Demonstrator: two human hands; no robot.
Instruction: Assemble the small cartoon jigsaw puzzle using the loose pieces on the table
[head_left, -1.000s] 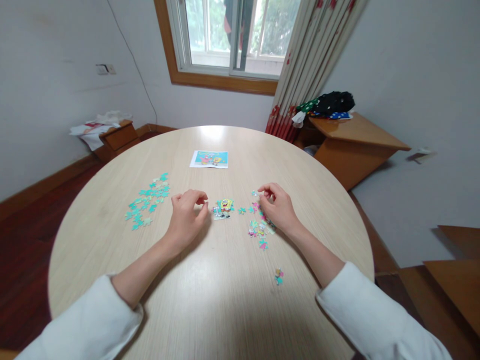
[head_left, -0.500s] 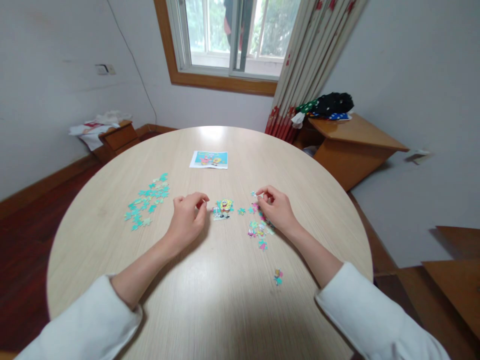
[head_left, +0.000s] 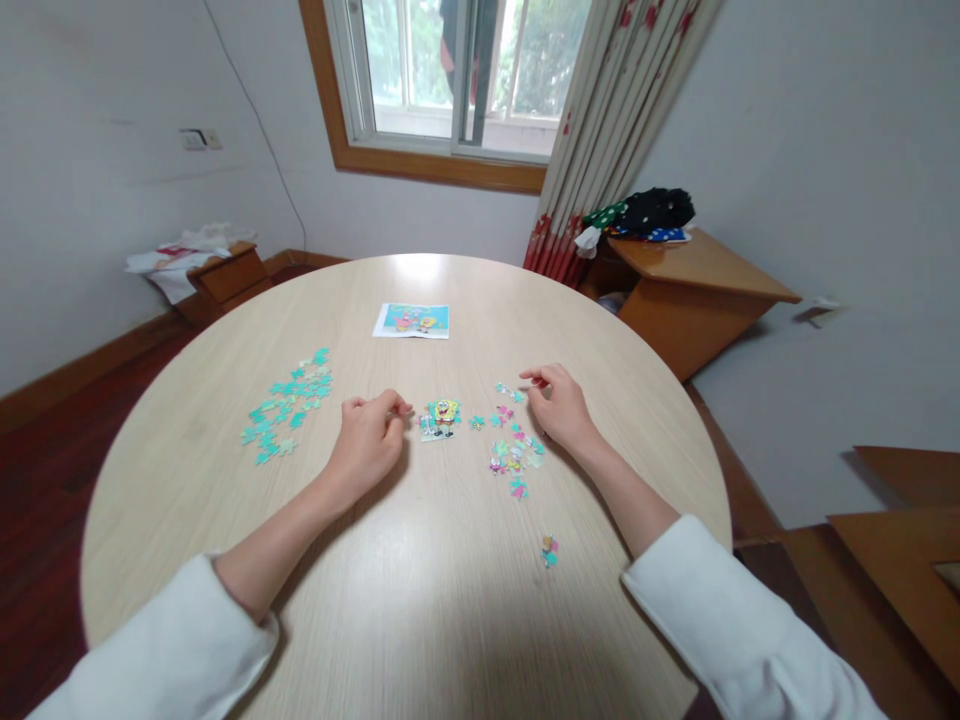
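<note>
- Here's the block (head_left: 441,420), joined pieces lying flat on the table (head_left: 375,600) between both hands — probably there so either can reach it.
- Left hand (head_left: 371,437) just left of the block, fingers curled, thumb and forefinger close; whether anything is pinched there, I can't tell. The spot would suit steadying that edge, though contact isn't clear.
- Right hand (head_left: 561,408) out right of the block, fingers loosely bent and parted, nothing visible in them — a light posture that seems to suit the small pieces (head_left: 510,393) by its fingertips.
- Mixed pile (head_left: 514,455) right of the block and a little nearer the person, handy for that right hand, I'd say.
- Teal pile (head_left: 289,405) well left of the block: sorted by colour, by the look of it.
- Card (head_left: 412,321) beyond the block, picture up, likely for easy viewing.
- Clump (head_left: 550,551) right of the block, nearer the person, well apart, perhaps to avoid mixing.
</note>
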